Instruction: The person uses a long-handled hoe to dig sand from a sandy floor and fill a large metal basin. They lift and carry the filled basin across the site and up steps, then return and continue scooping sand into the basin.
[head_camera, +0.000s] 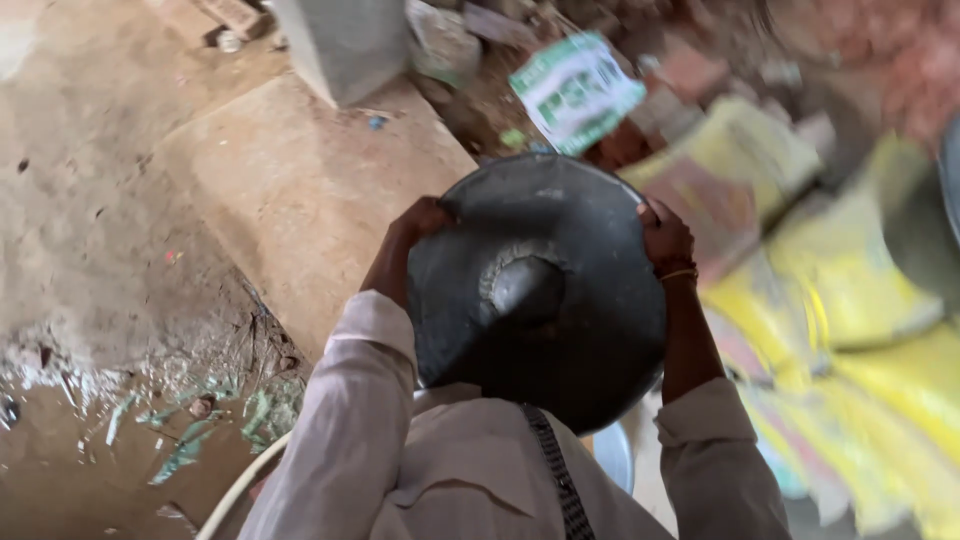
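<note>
head view, looking down on a co-worker's back and a round black pan (540, 290) balanced on that person's head, dented bottom up. own hands out of frame, so cannot tell their grip. one co-worker hand (420, 222) curled shut over the rim on the concrete slab (300, 190) side, other co-worker hand (665, 235), with gold bangle (680, 273), closed on the rim toward the yellow sacks (850, 270). seemingly mid-carry, pan steadied. next calls for keeping both rim holds level.
</note>
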